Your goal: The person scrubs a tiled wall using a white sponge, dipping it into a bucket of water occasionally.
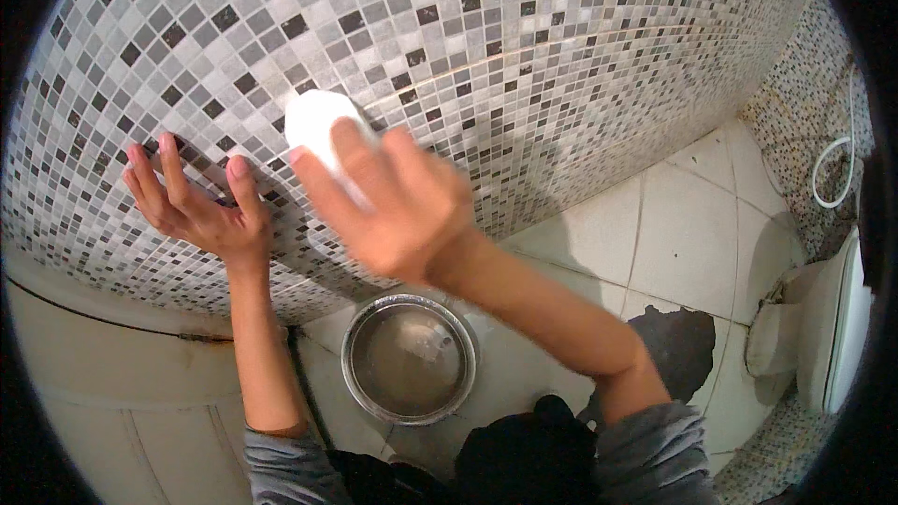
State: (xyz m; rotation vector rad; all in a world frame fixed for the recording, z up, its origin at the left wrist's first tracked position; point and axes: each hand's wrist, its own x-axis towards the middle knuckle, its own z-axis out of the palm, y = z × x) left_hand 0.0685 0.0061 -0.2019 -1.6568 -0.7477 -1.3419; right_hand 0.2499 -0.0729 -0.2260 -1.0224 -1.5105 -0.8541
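Note:
My right hand (400, 203) grips a white object (323, 126), blurred, its exact kind unclear, against the mosaic-patterned wall tiles (449, 21). To its left, my left hand (203, 203) is at the same wall with its fingers spread and nothing held in it. Below my hands a round metal basin (408, 419) stands on the floor, with cloudy liquid in it.
Pale floor tiles (684, 224) run along the wall's foot, with a dark irregular patch (677, 347) on them. At the right are a white toilet (821, 330) and a white hose (817, 172). A pale panelled surface (126, 379), perhaps a door, lies lower left.

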